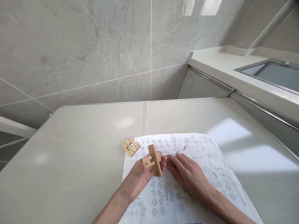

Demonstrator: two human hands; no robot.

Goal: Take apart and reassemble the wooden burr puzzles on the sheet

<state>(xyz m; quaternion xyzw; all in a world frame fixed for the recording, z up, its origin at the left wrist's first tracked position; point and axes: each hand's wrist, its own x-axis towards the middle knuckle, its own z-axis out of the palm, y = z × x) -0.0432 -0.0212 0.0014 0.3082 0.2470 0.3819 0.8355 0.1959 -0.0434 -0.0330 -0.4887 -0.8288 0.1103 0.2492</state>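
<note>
My left hand (139, 176) grips two notched wooden puzzle bars (153, 161) crossed into a plus shape, each marked with a dark number. My right hand (187, 174) lies beside them on the right, fingers stretched flat on the printed instruction sheet (198, 161), its fingertips touching the crossed bars. A small group of other wooden puzzle pieces (131, 146) lies flat on the table just beyond the left hand, at the sheet's upper left corner.
The sheet rests on a pale grey table (81, 149) with a seam down its middle. Grey tiled wall rises behind. A white counter (229, 71) with a sunken sink (275, 73) runs along the right.
</note>
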